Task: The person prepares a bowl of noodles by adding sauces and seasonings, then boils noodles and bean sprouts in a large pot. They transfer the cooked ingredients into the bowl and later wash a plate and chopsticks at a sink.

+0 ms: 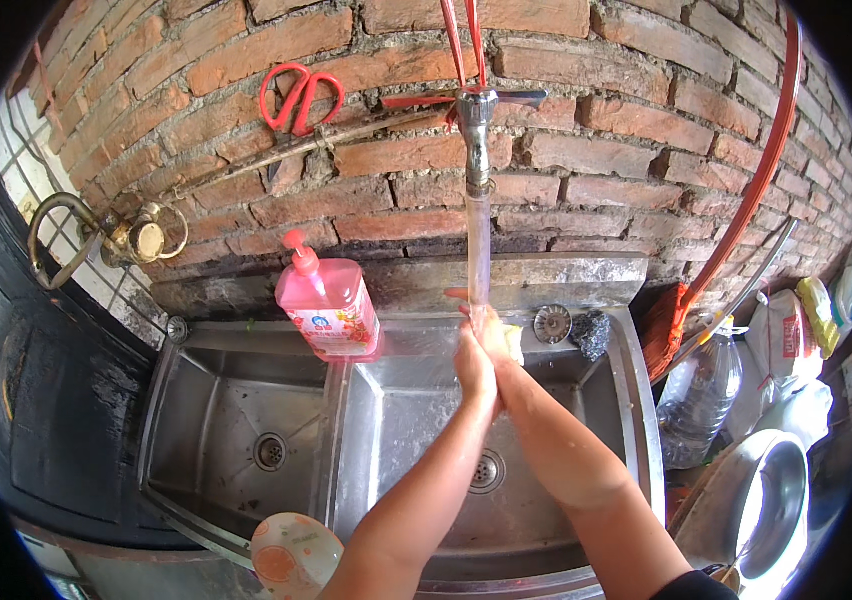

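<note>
Over the right basin of a stainless-steel double sink (339, 442), my two hands are pressed together just below the clear hose (478, 240) on the metal tap (477, 139). Water appears to run onto them, with droplets on the basin floor. My left hand (474, 371) lies against my right hand (497, 341), and most fingers overlap or are hidden. A pale yellow thing (513, 343), perhaps a sponge, shows partly behind my right hand. Left of the hands, a pump bottle of pink liquid (330, 311) stands on the sink ledge.
A drain strainer (552, 324) and a dark scouring pad (589, 334) sit on the back ledge. Red-handled scissors (298, 101) hang on the brick wall. A bowl (295, 556) is at the front edge. A broom (670, 330), plastic jug (700, 397) and metal basin (752, 510) stand right.
</note>
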Demonstrator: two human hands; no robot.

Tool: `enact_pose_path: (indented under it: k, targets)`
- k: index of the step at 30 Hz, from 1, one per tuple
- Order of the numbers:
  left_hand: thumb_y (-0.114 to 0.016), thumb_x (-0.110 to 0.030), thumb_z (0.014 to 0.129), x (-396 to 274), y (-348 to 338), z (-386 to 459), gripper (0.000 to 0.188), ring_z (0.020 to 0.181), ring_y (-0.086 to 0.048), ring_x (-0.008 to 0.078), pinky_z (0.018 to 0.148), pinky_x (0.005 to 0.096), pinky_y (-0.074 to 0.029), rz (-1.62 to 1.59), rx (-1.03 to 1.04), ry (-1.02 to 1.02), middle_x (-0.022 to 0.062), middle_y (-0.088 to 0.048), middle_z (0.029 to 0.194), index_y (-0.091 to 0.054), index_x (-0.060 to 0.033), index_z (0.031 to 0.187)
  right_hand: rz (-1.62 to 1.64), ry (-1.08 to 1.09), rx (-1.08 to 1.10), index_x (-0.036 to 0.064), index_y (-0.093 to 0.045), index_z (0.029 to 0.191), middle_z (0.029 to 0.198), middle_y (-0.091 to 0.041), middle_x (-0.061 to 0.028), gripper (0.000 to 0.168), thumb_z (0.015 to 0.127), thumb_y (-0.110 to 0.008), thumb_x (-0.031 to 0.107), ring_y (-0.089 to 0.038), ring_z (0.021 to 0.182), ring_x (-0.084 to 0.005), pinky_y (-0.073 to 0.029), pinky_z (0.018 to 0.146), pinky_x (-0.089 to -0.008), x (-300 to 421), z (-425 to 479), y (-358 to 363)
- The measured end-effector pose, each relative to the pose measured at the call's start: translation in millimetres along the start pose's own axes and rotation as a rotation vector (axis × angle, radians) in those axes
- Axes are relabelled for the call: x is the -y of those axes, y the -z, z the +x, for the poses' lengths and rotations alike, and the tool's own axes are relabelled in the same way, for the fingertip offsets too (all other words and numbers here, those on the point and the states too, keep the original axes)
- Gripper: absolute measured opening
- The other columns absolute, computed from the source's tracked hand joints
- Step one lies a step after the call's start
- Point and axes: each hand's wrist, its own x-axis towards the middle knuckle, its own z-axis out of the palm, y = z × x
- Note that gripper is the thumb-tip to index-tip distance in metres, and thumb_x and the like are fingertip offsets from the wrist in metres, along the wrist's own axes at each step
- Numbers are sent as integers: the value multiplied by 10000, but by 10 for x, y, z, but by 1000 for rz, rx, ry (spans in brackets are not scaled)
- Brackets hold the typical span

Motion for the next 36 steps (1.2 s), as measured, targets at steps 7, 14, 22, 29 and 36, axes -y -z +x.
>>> enact_pose_path:
  k: [7, 14, 22, 29, 36]
  targets:
    - [-489, -347, 781, -25, 88, 422, 268, 559, -458, 114, 474, 257, -393, 21, 229, 134, 16, -466, 646, -504, -86, 839, -223, 132, 69, 114, -311, 1222, 1148, -430, -159, 495, 836, -356, 421, -372, 1083, -205, -292, 900, -297, -288, -301, 34]
    - [-427, -131, 826, -224, 80, 227, 147, 429, -506, 105, 384, 228, -408, 473, 263, -38, 54, -533, 566, -509, -27, 762, 42, -313, 96, -10, -461, 1032, 957, -538, -98, 319, 856, -425, 253, -496, 869, -135, -408, 766, -272, -605, -1076, 127]
    - [-369, -61, 812, -204, 422, 63, 103, 633, -503, 95, 561, 234, -419, 627, 409, -121, 56, -560, 747, -467, -29, 803, -344, -63, 1008, 0, -412, 1136, 1073, -491, -169, 460, 754, -549, 217, -488, 956, -248, -389, 803, -351, -1200, -2225, -1207]
    - [-374, -211, 861, -397, 586, -169, 233, 490, -414, 73, 461, 230, -347, 762, 436, -242, -12, -419, 528, -478, -58, 720, -462, -113, 1221, 16, -411, 1134, 980, -528, -172, 433, 751, -534, 175, -530, 868, -258, -436, 723, -369, -1464, -2579, -1718]
    - [-419, -405, 830, -563, 823, -217, 440, 453, -494, 116, 454, 290, -379, 850, 444, -246, 25, -491, 479, -495, -53, 577, -535, -130, 768, 32, -410, 1131, 887, -564, -176, 411, 748, -519, 132, -572, 780, -267, -483, 643, -387, -1335, -2015, -1101]
